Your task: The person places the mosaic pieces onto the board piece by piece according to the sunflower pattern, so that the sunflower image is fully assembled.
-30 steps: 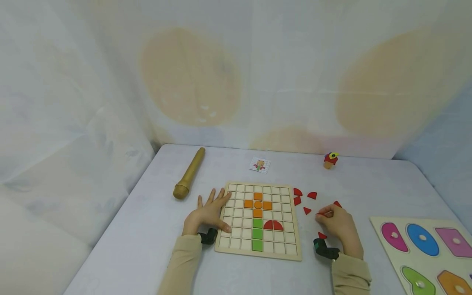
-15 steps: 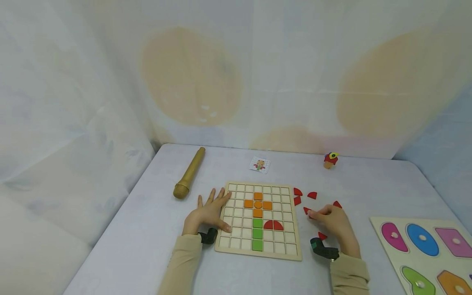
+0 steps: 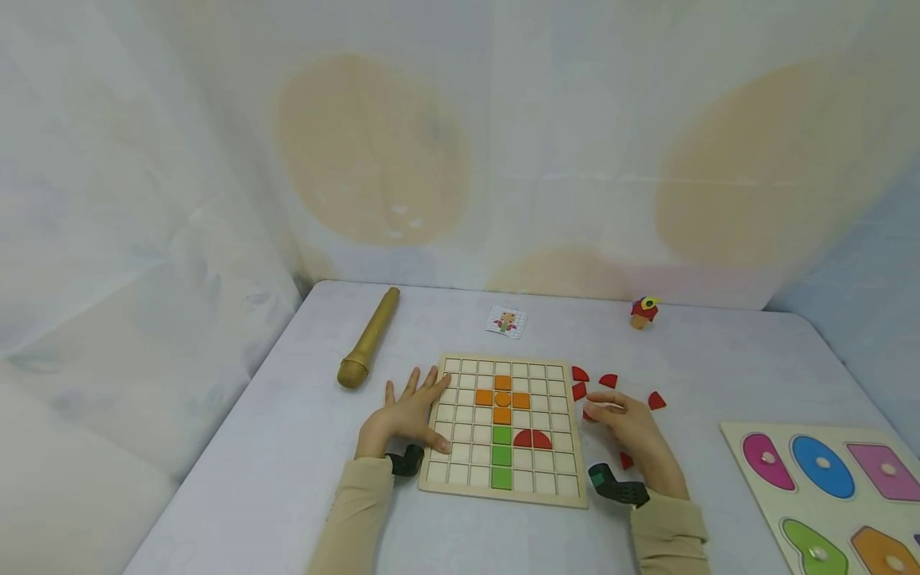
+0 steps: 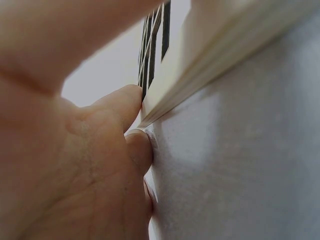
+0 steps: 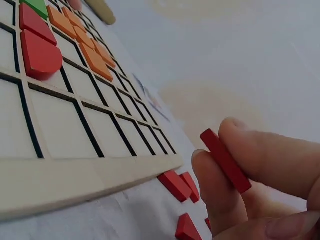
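Observation:
My left hand lies with spread fingers over the left edge of a wooden grid board. In the left wrist view its fingers touch the board's edge. To the right of the board, my right hand pinches a small flat red wooden piece between thumb and finger; it shows edge-on in the right wrist view. On the board, orange squares surround an orange round piece, above a column of green squares. Two red quarter-circles lie beside the top green square.
Several loose red pieces lie around the right hand. Behind the board is a small pattern card. A gold microphone lies at left, a toy parrot at back right, and a shape puzzle board at front right.
My right hand has moved left to near the board's right edge, carrying the pinched red piece. The left hand and the board stay where they were.

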{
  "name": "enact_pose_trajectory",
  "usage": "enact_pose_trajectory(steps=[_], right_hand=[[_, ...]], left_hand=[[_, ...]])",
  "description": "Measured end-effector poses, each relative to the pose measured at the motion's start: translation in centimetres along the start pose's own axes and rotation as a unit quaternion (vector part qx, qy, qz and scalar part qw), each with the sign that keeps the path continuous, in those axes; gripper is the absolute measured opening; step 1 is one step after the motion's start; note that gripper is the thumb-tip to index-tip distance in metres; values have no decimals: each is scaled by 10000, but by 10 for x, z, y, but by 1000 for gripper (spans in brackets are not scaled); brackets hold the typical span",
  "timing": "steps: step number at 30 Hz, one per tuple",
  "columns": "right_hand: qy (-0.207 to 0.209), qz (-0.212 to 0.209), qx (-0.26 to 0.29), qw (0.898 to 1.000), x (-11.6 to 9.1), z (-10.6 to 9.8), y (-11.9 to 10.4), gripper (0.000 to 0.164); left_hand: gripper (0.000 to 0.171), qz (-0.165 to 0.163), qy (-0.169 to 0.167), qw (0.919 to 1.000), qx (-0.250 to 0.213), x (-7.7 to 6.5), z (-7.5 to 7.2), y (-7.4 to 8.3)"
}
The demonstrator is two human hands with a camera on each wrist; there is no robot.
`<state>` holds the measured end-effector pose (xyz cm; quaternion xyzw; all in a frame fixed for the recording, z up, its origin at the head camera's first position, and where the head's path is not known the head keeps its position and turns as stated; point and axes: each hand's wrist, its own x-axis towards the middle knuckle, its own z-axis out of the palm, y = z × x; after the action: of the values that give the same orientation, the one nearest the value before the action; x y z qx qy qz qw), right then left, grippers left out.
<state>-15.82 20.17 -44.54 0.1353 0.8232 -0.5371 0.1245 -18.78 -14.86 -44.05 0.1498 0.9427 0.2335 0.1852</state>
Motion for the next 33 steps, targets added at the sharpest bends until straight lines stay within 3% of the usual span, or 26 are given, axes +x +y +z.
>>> enact_pose_trajectory(steps=[3,11,15,24,33], right_hand=[[-180,-129,61,9997,1,4,0,50],[-145,-287,10,9995,0,6,0,31],[-246,-345,-360,9985,-4,10,-3,25],[-378,-577,-992,9927,-14,28,-19,29],[-589,-600,-1261,9884,-21,47,-29,23]], left_hand=[[121,3,-4,10000,0,0,0,0],[121,26,-24,10000,-12,0,0,0],[120,33,-42,10000,-53,0,0,0],[121,51,-41,9999,-84,1,3,-5],[123,54,-85,9999,-25,2,3,-7]])
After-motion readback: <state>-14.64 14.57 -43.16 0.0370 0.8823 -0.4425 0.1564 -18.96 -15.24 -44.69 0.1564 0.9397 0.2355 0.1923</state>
